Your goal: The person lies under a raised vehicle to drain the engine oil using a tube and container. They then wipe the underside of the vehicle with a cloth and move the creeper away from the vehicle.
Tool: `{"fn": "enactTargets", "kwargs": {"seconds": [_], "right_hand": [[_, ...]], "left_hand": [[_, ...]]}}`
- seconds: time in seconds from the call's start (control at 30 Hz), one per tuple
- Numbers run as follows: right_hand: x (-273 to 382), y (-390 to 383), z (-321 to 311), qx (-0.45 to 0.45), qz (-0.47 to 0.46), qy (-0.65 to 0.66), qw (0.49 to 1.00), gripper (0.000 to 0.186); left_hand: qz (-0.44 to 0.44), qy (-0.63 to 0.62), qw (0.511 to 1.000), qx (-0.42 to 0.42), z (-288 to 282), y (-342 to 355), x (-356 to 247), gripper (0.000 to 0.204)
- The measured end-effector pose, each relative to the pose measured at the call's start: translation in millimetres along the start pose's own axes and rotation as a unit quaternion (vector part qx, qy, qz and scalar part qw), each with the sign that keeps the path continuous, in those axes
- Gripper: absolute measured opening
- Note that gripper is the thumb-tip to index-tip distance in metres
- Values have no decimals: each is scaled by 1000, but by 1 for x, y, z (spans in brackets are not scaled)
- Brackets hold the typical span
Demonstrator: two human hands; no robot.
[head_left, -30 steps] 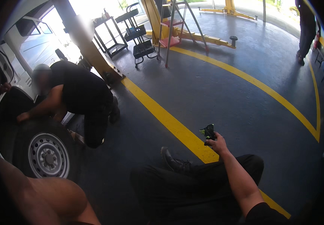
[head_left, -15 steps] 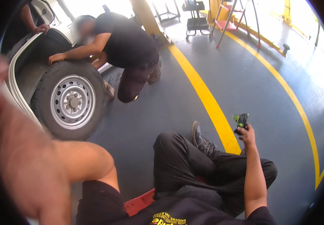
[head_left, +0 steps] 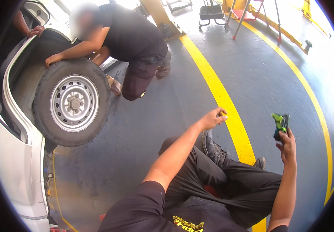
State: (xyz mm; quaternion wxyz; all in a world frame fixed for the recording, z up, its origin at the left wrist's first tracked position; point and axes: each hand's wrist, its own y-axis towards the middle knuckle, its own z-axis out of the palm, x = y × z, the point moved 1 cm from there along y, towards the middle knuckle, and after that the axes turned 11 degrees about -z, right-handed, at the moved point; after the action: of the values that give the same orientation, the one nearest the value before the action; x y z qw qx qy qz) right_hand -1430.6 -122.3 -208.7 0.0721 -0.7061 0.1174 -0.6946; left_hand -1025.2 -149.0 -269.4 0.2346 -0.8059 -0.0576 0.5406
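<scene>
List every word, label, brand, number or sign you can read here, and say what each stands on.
Yellow lettering on the wearer's dark shirt: partly legible, but its wording isn't copied here.
Green-and-black item in the right hand: any print is too small and blurred to read.
Tyre: no readable marking.

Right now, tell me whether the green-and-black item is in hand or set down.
In hand: the right hand grips the green-and-black item by its lower end, up off the floor.
</scene>
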Motion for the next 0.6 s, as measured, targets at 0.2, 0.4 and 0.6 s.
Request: {"fn": "enactTargets", "kwargs": {"seconds": [0.2, 0.4, 0.6], "right_hand": [[18, 19, -3, -19, -46, 86, 995, 74], [2, 23, 2, -24, -19, 52, 998, 77], [12, 12, -1, -41, -48, 67, 996, 72]], "left_hand": [[-46, 152, 987, -15, 10, 18, 35, 40], [-82, 77, 994, 3, -11, 7, 3, 40], [-67, 149, 986, -33, -70, -12, -2, 41]]}}
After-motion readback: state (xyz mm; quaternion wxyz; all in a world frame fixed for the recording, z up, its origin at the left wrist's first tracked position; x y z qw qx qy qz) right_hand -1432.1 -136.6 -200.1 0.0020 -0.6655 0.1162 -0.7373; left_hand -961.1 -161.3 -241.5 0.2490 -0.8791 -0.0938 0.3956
